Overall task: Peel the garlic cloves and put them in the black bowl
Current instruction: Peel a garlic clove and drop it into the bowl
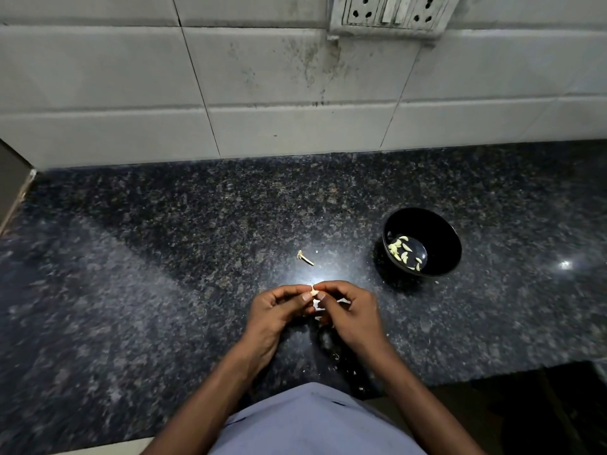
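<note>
both hands, left (279, 308) and right (349, 310), pinch one garlic clove (314, 293) above the tabletop (164, 257); peeled cloves (405, 252) lie in the black bowl (437, 231).

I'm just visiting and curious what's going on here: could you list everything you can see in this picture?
black bowl: one, black, on the counter to the right of the hands.
peeled cloves: several, pale yellow, inside the bowl.
garlic stem: one, tan, on the counter beyond the hands.
garlic clove: one, whitish, pinched between both hands.
skin scraps: a few, pale, on the counter near the front edge.
counter: one, dark speckled stone.
wall tiles: white, stained, behind the counter.
socket plate: one, grey-white, top of the wall.
left hand: pinching the clove.
right hand: pinching the clove.
</note>
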